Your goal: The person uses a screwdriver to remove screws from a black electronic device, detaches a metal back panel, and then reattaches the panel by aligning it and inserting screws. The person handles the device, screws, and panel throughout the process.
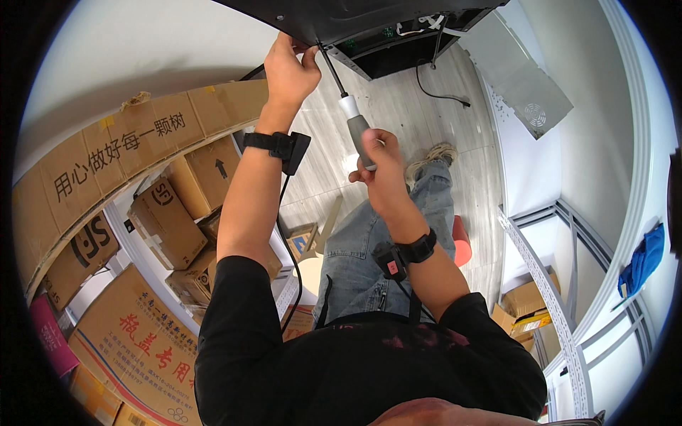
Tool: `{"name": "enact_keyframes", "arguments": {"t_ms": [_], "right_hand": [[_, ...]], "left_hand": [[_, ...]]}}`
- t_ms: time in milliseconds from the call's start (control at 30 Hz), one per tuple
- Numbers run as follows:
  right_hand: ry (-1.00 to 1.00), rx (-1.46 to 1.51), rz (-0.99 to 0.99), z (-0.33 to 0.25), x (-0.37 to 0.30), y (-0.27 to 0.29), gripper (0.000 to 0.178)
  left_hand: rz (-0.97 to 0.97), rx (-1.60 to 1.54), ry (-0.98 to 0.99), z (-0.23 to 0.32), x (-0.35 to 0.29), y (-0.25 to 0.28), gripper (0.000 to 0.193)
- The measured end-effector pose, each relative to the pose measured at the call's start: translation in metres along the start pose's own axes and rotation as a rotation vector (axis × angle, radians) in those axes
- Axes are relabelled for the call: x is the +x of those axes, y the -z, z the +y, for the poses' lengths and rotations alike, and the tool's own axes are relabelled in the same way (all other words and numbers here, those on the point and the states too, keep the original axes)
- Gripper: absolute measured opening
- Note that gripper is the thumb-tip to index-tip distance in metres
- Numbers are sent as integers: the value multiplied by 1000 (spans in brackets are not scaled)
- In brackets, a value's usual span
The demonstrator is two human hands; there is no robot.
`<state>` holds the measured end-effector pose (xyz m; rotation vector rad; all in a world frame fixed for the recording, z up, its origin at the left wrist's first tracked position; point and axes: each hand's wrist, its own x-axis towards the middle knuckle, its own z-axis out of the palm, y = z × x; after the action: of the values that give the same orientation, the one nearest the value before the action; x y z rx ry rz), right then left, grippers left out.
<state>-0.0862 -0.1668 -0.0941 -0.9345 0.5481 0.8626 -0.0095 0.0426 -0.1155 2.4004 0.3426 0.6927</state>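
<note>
Screwdriver (352, 117): grey-white handle, black shaft, clasped in right hand (380, 167); left hand (288, 71) pinching black panel (334, 18) edge

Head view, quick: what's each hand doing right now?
Left hand: closed on the edge of the dark panel.
Right hand: closed on the grey screwdriver handle.
</note>
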Motion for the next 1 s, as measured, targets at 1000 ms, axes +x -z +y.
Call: {"name": "enact_keyframes", "arguments": {"t_ms": [1000], "right_hand": [[-164,74,-146,-15,5,-11,55]], "left_hand": [[3,5,0,-1,0,-1,30]]}}
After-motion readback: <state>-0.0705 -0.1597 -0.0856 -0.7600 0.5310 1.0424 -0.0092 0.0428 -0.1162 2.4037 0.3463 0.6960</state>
